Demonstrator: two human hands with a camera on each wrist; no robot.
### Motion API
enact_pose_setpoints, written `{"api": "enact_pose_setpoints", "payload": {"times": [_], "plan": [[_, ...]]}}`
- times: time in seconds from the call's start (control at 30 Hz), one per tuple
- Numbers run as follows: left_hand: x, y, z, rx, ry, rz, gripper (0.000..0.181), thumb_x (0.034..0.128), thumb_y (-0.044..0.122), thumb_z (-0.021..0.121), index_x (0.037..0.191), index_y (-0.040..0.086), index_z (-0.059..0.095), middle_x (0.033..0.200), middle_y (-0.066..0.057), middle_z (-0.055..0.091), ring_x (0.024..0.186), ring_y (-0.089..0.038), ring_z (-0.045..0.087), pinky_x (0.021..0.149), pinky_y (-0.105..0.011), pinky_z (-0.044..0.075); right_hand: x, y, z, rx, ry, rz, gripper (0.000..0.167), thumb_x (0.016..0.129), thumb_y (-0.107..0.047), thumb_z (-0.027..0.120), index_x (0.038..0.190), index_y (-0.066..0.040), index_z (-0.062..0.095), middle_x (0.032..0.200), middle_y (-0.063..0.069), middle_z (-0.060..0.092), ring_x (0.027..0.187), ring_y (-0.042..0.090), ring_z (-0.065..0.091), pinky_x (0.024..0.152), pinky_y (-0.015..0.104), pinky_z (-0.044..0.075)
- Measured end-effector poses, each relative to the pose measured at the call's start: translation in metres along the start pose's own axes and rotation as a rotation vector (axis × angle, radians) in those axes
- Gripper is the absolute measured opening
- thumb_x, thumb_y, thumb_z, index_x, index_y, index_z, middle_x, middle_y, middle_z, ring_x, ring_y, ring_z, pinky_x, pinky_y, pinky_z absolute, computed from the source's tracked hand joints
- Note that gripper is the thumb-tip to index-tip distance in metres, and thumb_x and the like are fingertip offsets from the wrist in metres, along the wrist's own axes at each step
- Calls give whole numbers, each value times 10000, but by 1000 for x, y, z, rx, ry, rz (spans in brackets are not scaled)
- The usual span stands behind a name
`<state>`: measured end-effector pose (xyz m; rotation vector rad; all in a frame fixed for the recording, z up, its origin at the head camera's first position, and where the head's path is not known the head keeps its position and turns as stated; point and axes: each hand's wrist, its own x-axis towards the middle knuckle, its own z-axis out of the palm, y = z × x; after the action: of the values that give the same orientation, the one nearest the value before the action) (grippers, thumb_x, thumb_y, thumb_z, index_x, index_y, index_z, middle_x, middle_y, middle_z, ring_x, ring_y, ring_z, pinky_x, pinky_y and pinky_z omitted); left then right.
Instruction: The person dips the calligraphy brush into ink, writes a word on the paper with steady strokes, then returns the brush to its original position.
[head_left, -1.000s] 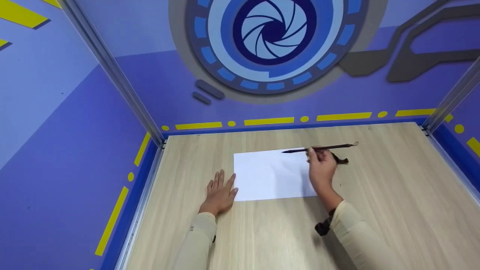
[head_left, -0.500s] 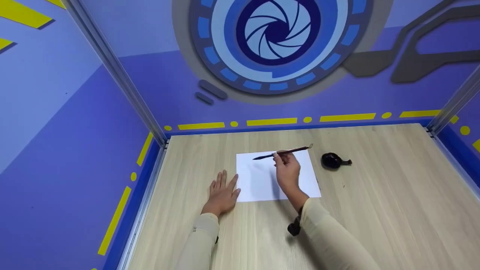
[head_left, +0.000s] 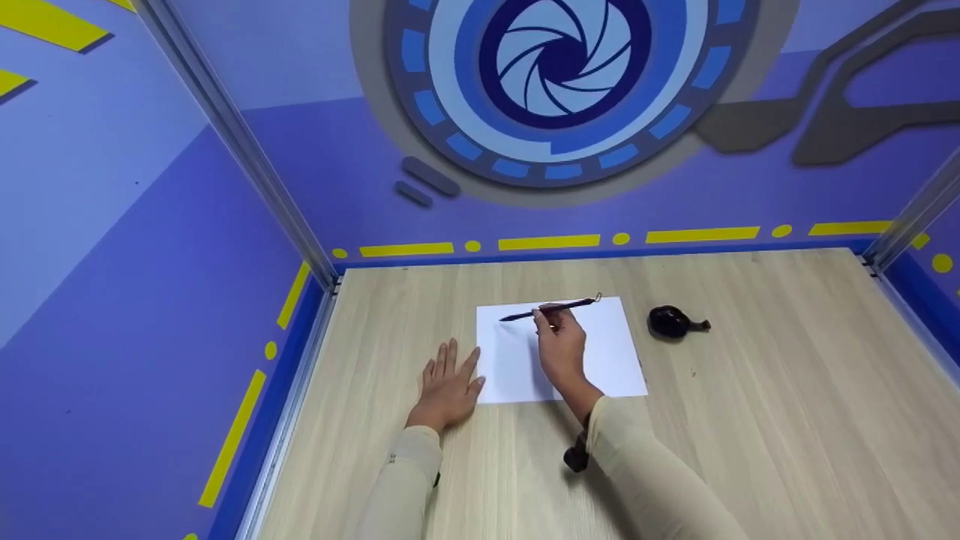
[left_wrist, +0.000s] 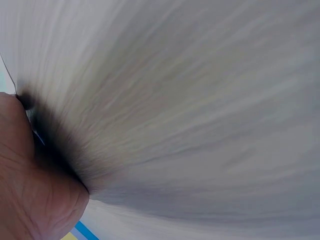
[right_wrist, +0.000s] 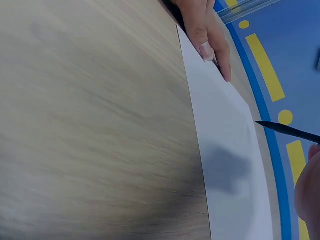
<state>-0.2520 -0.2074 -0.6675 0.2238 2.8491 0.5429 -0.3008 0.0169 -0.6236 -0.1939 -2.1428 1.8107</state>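
A blank white sheet of paper (head_left: 615, 367) lies on the wooden table. My left hand (head_left: 446, 390) rests flat with spread fingers at the sheet's left edge, thumb and forefinger touching it; the left wrist view shows only part of this hand (left_wrist: 40, 195). Over the sheet, my right hand (head_left: 562, 349) pinches a dark brush (head_left: 574, 305) at its shaft, the brush lying slantwise with its pointed tip to the left. In the right wrist view the brush tip (right_wrist: 280, 128) appears above the paper (right_wrist: 225, 150), beside part of my right hand (right_wrist: 308, 195).
A glossy black pot with a short spout or handle (head_left: 667, 322) stands on the table (head_left: 787, 390) right of the paper. Blue and purple printed panels (head_left: 300, 172) with metal corner posts border the table at the back and both sides.
My right hand has moved left with the brush, from the paper's right edge to over its upper middle, uncovering the black pot. My left hand stays in place.
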Motion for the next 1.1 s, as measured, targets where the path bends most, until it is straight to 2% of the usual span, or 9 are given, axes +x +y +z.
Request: {"api": "enact_pose_setpoints", "payload": {"times": [0.2,0.43,0.67,0.87,1.1], "plan": [[-1,0,-1,-3,15,17,630,1140,499,350,1722,292,223,1819,-182,-37,1703,-395,-37,1351,-649,45,0,4,5,-8,-7,-45,133,1022,-174,728,1085,-58,749,959,166,785,768,85,649,700,197,538],[-1,-1,1,1,24,15,626,1142,518,306,1720,290,230,1819,-185,-32,1704,-392,-30,1351,-645,64,-2,9,8,-46,-15,-76,120,1022,-171,730,1079,-69,758,960,103,799,850,146,683,738,208,524],[-2,-1,1,0,29,16,627,1142,526,306,1720,295,229,1820,-178,-35,1704,-389,-31,1354,-641,60,-2,10,9,-109,-31,-103,143,1027,-197,725,1092,-77,767,1016,107,820,961,225,748,817,281,558],[-1,-3,2,13,23,14,632,1138,537,312,1721,316,214,1822,-167,-46,1706,-383,-32,1356,-636,59,-3,10,8,-161,-39,-178,136,1029,-181,722,1087,-65,761,997,114,816,935,244,749,825,347,582],[1,-5,5,30,29,16,629,1136,539,312,1720,329,212,1822,-164,-42,1706,-379,-24,1356,-632,72,-2,12,4,-165,-44,-217,99,1024,-138,721,1055,-44,715,934,117,793,861,239,721,788,338,579]]}}
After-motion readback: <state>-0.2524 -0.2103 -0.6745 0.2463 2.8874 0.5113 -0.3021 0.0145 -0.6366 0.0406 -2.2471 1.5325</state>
